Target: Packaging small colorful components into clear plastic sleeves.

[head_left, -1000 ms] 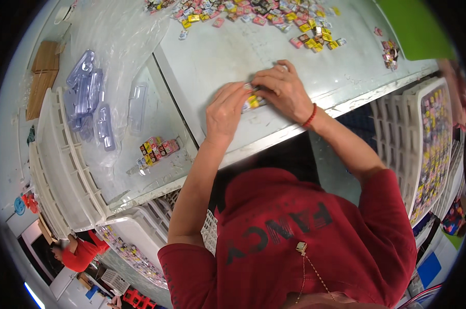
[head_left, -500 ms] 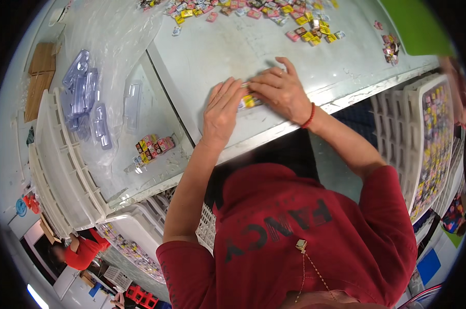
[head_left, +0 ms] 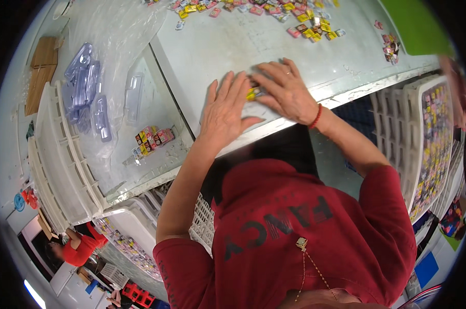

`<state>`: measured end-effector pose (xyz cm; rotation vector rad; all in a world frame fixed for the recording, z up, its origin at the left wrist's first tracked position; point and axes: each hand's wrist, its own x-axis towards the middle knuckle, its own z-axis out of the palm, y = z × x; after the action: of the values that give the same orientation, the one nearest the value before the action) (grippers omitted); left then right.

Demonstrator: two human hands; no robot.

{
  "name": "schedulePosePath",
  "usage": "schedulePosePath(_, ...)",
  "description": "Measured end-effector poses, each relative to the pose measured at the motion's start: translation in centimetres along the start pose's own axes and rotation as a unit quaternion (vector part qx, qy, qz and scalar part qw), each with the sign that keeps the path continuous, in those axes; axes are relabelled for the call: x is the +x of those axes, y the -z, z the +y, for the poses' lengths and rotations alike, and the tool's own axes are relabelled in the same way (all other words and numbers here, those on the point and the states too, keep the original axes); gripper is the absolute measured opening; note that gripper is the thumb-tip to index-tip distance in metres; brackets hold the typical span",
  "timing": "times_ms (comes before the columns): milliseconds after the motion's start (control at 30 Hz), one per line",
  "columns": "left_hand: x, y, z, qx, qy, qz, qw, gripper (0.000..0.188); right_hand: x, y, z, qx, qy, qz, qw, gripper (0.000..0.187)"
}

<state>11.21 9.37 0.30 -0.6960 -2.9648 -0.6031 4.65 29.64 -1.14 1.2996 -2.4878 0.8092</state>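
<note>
My left hand (head_left: 224,110) lies on the white tabletop with its fingers stretched out and its thumb apart, beside a small group of yellow and dark block-shaped pieces (head_left: 252,94). From the other side, my right hand (head_left: 288,93) rests over the same group, fingers spread and their tips at the pieces. That hand covers part of the group, and the pieces there are slightly blurred. On the lower surface to the left sits a clear plastic tray filled with similar pink, yellow and brown pieces (head_left: 151,139).
Many loose pieces (head_left: 258,9) are scattered along the table's far side. Clear plastic trays (head_left: 82,87) are heaped at left near an empty one (head_left: 134,98). White crates (head_left: 392,118) stand at right, one tray holding many pieces (head_left: 433,139). A person in red (head_left: 79,249) is at lower left.
My left hand has opened out, its thumb swinging away from the fingers. My right hand has shifted slightly right, its fingers more spread. The view has shifted a little.
</note>
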Motion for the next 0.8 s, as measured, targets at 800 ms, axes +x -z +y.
schedulePosePath(800,-4.5,2.6,-0.6,-0.548,0.386,0.227,0.707,0.025,1.2,2.0,-0.5,0.432,-0.380,-0.040,0.817,0.033)
